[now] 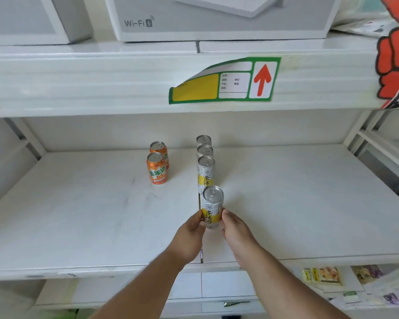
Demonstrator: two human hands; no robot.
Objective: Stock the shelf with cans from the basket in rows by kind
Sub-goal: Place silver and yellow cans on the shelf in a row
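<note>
Both hands on one can: left hand (192, 229) and right hand (233, 227) pinch the front silver can (212, 207) from either side, fingertips on its lower half around the yellow band. Can is upright, base on or just above the shelf (78, 215); contact not resolvable.

Silver row: three more silver/yellow cans behind it, running straight back toward the rear wall – third can (206, 171), second can (205, 151), back can (203, 141). All upright, close together, front one just beside the third.

Orange row: two orange cans to the left of the silver row, well apart from it. Front orange can (157, 168) upright, rear orange can (159, 149) just behind and touching or nearly so.

Basket not in view.

Other stuff: green/yellow price tag (224, 80) with red up-arrow on the edge of the upper shelf, left corner peeling off. White Wi-Fi 6 box (217, 21) on the upper shelf. Red printed banner (395, 49) at the right edge. Small packets (323, 275) on the lower shelf, right side.
</note>
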